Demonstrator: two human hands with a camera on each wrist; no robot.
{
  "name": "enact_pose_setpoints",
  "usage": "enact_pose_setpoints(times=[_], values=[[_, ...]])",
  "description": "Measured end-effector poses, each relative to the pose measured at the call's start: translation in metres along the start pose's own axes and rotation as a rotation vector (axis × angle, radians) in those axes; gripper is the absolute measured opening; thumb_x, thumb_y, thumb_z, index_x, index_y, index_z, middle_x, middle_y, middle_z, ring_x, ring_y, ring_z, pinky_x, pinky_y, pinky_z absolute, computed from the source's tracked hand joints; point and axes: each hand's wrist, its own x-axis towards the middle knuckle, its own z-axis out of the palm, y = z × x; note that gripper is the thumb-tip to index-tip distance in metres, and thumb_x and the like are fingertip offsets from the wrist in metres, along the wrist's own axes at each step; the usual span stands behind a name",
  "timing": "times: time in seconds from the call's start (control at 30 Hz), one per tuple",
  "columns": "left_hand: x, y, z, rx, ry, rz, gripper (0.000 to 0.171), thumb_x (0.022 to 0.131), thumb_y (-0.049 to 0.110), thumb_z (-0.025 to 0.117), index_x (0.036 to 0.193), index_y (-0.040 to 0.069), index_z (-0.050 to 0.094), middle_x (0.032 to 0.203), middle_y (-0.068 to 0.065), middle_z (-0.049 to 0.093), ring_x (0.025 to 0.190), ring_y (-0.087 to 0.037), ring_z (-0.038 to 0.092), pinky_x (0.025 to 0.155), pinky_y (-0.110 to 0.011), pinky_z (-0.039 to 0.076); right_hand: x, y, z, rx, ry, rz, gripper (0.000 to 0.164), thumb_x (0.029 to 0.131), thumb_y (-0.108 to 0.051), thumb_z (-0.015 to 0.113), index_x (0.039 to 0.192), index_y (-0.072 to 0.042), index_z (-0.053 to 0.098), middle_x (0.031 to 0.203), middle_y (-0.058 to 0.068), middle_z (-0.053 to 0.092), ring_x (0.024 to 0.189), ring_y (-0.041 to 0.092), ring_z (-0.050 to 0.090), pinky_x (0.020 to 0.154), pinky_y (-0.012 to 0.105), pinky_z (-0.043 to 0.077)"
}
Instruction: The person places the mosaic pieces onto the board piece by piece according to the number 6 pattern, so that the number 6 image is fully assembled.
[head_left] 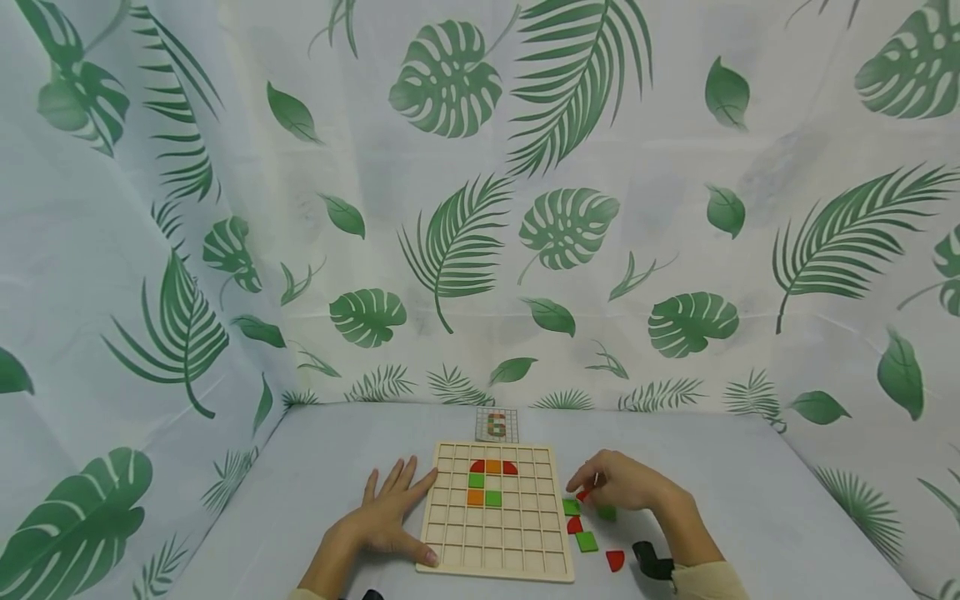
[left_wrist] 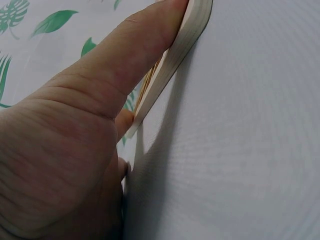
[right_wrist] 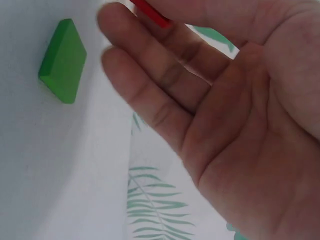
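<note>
A wooden grid board (head_left: 495,573) lies flat, with several red, orange and green tiles set as a partial figure in its upper cells. My left hand (head_left: 382,521) holds the board's left side with fingers spread; its thumb (left_wrist: 135,45) presses the near corner edge in the left wrist view. To the right of the board, my right hand (head_left: 630,481) pinches a red tile (right_wrist: 152,13) between thumb and fingers, the tile seen almost edge-on. Below those fingers a green square tile (right_wrist: 65,62) lies on the table.
Loose pieces lie right of the board: green squares (head_left: 587,542) and red quarter-rounds (head_left: 615,561). Behind the board a small gridded pattern card (head_left: 497,425) shows a figure like a G. A leaf-print cloth (head_left: 465,358) hangs at the back and sides.
</note>
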Motion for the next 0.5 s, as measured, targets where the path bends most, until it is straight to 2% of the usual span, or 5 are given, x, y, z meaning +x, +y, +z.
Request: enact_pose_setpoints(times=[0.1,0.27,0.5], values=[[0.0,0.0,0.001,0.001,0.0,-0.005,0.133,0.058,0.079,0.086,0.166,0.028,0.028,0.175,-0.021,0.005,0.162,-0.044,-0.003,0.12,-0.076,-0.012,0.005,0.001,0.001,0.006,0.021,-0.021,0.022,0.091,-0.001,0.071,0.106,-0.013,0.082,0.1,0.001,0.076,0.089,0.021,0.06,0.074,0.033,0.054],[0.0,0.002,0.0,-0.003,0.001,-0.007,0.133,0.058,0.078,0.086,0.166,0.027,0.028,0.175,-0.021,0.005,0.162,-0.044,-0.003,0.12,-0.076,-0.012,0.012,-0.005,0.005,0.022,0.093,-0.068,0.014,0.097,-0.005,0.068,0.107,-0.01,0.077,0.095,0.005,0.074,0.079,0.015,0.064,0.069,0.025,0.055],[-0.002,0.003,-0.002,-0.006,-0.002,-0.005,0.133,0.058,0.079,0.086,0.166,0.026,0.028,0.174,-0.022,0.005,0.162,-0.044,-0.003,0.12,-0.076,-0.012,0.02,-0.015,0.013,-0.032,0.271,-0.128,0.011,0.095,-0.008,0.075,0.104,-0.01,0.079,0.094,-0.003,0.077,0.077,0.005,0.065,0.069,0.023,0.056]])
